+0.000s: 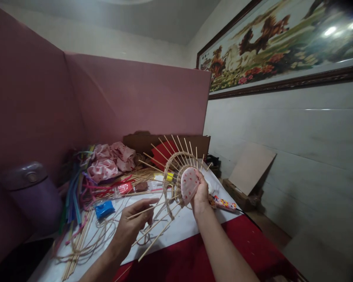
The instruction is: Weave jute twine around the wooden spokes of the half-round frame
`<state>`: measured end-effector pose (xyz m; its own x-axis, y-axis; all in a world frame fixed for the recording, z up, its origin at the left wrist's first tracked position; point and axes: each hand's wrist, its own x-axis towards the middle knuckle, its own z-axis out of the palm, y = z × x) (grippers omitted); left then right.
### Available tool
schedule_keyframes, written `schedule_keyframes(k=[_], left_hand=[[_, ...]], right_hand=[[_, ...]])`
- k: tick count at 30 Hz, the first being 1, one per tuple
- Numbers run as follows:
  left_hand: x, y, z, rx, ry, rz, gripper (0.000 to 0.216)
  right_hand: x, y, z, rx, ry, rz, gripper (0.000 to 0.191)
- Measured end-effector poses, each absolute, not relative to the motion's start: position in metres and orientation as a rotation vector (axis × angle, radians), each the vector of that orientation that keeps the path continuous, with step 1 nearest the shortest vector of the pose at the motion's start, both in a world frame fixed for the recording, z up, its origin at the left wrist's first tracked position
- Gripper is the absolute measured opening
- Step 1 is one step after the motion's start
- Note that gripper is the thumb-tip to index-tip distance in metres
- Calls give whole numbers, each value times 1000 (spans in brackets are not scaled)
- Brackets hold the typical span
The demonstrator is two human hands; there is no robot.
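Observation:
My right hand (200,194) holds up a small unfinished basket (176,172), gripping its round base covered in pink dotted cloth (189,184). Several thin wooden spokes fan out from the base, with woven cane around them. My left hand (132,224) pinches one of the lower spokes (141,212) between thumb and fingers, below and left of the basket.
The white-covered table (182,227) carries loose cane strands (85,243), coloured strips (73,192), pink dotted fabric (108,162), a blue block (104,208) and a patterned glue gun (223,203). A purple container (32,192) stands left. Pink partitions enclose the back; a red cloth (200,258) hangs in front.

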<state>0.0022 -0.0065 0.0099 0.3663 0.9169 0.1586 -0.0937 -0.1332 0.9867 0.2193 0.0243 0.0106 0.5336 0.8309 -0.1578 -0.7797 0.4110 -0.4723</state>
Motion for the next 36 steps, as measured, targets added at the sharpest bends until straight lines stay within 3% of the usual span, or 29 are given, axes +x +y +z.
schedule_keyframes(k=[5,21,36], left_hand=[[5,-11,5,1511,737,1099,23],[-13,-10,7,1207,944,951,38],[-15,-18,14,1657,1154,1189,30]], right_hand=[[216,27,7,-544,-125,1009,14],[230,32,4,-542,-123,959,14],[238,37,2,-526,-100,837,17]])
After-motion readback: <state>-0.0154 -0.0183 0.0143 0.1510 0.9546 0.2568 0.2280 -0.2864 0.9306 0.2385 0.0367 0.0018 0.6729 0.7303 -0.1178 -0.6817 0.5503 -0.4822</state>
